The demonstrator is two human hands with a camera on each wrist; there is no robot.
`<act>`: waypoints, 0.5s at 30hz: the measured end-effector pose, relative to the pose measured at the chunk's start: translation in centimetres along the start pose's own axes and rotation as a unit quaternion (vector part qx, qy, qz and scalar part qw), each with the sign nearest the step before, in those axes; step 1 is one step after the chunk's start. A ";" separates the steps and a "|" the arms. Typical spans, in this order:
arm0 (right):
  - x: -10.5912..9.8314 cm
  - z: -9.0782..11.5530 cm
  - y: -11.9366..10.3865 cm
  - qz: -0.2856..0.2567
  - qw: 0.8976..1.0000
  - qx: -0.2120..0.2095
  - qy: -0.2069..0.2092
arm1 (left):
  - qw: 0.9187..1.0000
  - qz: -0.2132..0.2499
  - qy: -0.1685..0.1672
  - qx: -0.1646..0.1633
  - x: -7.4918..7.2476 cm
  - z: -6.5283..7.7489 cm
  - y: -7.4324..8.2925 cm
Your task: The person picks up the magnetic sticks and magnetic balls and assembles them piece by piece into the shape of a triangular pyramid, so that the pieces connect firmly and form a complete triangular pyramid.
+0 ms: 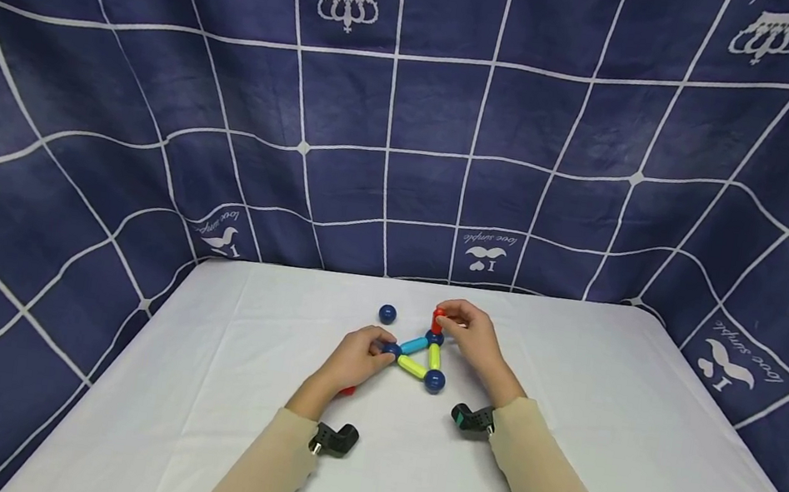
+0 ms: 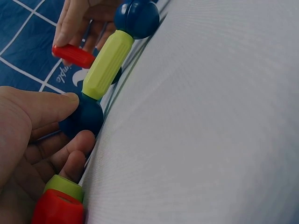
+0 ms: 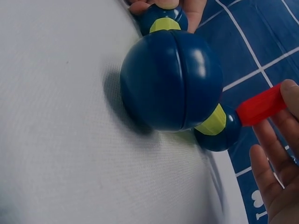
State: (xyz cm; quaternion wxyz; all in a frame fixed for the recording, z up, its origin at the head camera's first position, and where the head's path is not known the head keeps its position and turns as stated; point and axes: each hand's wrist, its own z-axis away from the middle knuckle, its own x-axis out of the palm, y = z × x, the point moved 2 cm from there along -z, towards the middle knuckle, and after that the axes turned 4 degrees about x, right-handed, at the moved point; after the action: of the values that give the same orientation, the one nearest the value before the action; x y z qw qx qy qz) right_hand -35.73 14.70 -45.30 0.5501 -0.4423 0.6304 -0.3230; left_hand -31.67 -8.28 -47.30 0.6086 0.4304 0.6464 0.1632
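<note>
A triangle of magnetic building pieces lies on the white table, with a dark blue ball at each corner. Two yellow-green rods (image 1: pixel 412 367) and one light blue rod (image 1: pixel 414 345) form its sides. My left hand (image 1: pixel 355 356) pinches the left corner ball (image 2: pixel 84 116) between thumb and fingers. At the far corner ball (image 1: pixel 434 338), a red rod (image 3: pixel 261 106) stands up, its lower end at the ball. My right hand (image 1: pixel 475 340) pinches the red rod's upper end. The front corner ball (image 3: pixel 173 79) is untouched by either hand.
A loose dark blue ball (image 1: pixel 387 313) sits behind the triangle. Beside my left hand lie red and yellow-green pieces (image 2: pixel 58 207), partly hidden by my wrist in the head view. A navy curtain with white lines (image 1: pixel 426 183) hangs behind the white table (image 1: pixel 574 372).
</note>
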 end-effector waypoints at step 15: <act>0.6 0.2 0.9 0.069 0.996 0.030 -0.041 | 1.000 0.004 0.000 -0.002 0.0 0.1 -0.1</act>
State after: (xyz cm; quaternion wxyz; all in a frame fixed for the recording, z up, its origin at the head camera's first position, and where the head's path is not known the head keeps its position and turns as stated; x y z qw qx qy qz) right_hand -35.74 14.54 -46.41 0.6094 -0.3944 0.6263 -0.2844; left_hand -31.66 -8.36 -47.40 0.6085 0.4318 0.6445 0.1671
